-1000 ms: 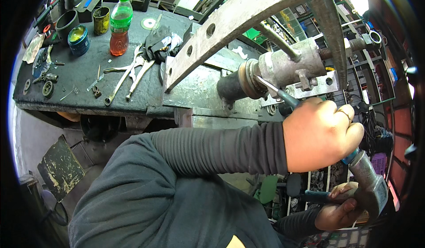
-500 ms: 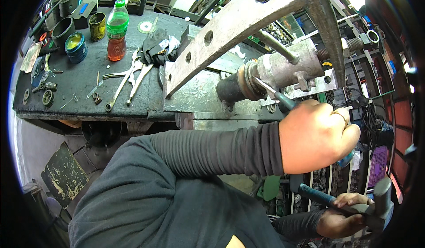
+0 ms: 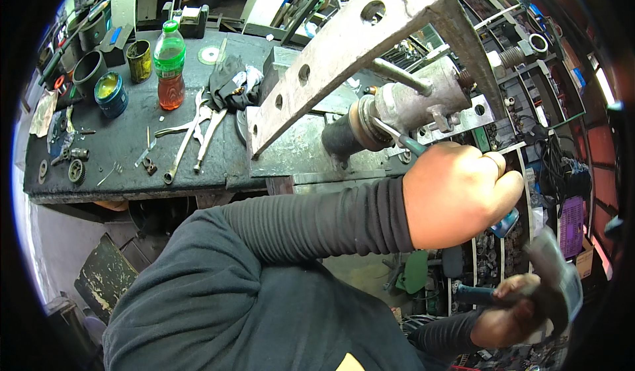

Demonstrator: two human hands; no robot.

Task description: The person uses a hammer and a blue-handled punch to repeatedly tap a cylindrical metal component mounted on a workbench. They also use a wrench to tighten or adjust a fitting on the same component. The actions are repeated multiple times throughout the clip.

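Note:
My left hand (image 3: 460, 195) is closed in a fist around a chisel (image 3: 413, 146) with a teal body. The chisel's bare metal tip meets the seam beside a ring-shaped bearing (image 3: 365, 121). This bearing sits between a dark round collar (image 3: 339, 136) and a grey metal cylinder (image 3: 407, 103) with stubby side pins. At the lower right, my right hand (image 3: 506, 321) grips a hammer close to its head. The hammer head (image 3: 555, 278) is smeared by motion, while its blue-teal handle (image 3: 473, 295) points left. My left fist hides most of the chisel's length.
A heavy drilled metal frame (image 3: 331, 66) slants over the cylinder, with a threaded bolt (image 3: 509, 56) at its right end. On the dark workbench (image 3: 132, 152) lie locking pliers (image 3: 206, 129), a bottle of red liquid (image 3: 170, 73), open tins and small gears. Crowded parts shelves stand at right.
The whole view has shifted slightly. The hammer head has turned and become blurred, and my right hand has moved a little. My left fist still holds the chisel at the same seam.

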